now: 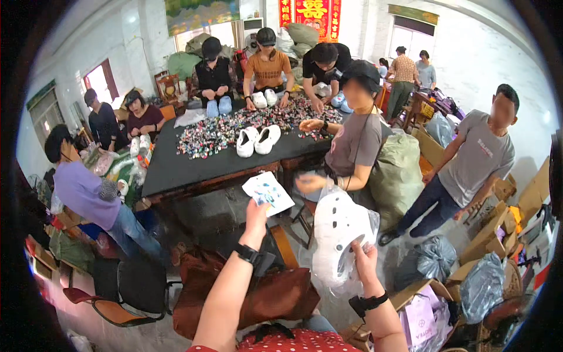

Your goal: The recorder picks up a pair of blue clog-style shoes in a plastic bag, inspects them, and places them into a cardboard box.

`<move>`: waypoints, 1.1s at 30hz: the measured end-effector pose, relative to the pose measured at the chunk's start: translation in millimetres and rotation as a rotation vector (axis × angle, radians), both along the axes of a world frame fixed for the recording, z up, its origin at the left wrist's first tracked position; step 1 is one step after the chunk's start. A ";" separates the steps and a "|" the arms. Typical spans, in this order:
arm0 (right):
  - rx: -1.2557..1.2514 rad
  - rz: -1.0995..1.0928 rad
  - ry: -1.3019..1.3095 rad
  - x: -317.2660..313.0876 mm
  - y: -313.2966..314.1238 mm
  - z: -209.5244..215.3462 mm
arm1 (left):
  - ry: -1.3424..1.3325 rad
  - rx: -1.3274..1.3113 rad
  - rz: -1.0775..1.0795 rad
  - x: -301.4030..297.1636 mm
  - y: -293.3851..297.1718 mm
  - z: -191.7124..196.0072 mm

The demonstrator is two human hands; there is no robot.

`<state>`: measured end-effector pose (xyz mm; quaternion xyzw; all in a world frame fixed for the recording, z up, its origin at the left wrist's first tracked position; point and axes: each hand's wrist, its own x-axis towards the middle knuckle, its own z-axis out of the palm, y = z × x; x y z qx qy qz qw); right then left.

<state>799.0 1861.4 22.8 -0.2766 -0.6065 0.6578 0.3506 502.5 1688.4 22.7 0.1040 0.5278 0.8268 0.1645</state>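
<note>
My left hand (pixel 256 218) is closed on the lower left edge of a white card (pixel 282 201) with blue pictures on it, held up near the black table. In my right hand (pixel 365 259) is a pair of white clogs (pixel 335 223) with dark holes, partly wrapped in a clear plastic bag (pixel 373 220). My fingers grip the clogs at their lower right side. Beyond the card, another pair of white clogs (pixel 267 141) stands on the table beside a wide spread of small colourful pieces (pixel 205 136), too small to make out singly.
Several people work around the black table (pixel 161 170). One in grey (pixel 355 141) sits close ahead of my right hand; another (pixel 484 152) stands at the right. A brown cloth-covered shape (pixel 199 287) lies below my arms, near a black chair (pixel 138 287). Open cartons (pixel 419 287) and bags crowd the right.
</note>
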 end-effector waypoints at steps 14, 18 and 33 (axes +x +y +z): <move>0.086 0.052 -0.085 -88.4 119.4 -1.5 | -0.002 -0.139 0.006 -39.0 92.1 -35.4; 0.105 0.047 -0.153 -111.8 140.8 -8.5 | -0.033 -0.207 -0.029 -51.5 94.2 -43.4; -0.246 0.153 0.003 -204.9 213.4 -115.6 | -0.217 -0.296 0.015 -72.0 120.7 -43.4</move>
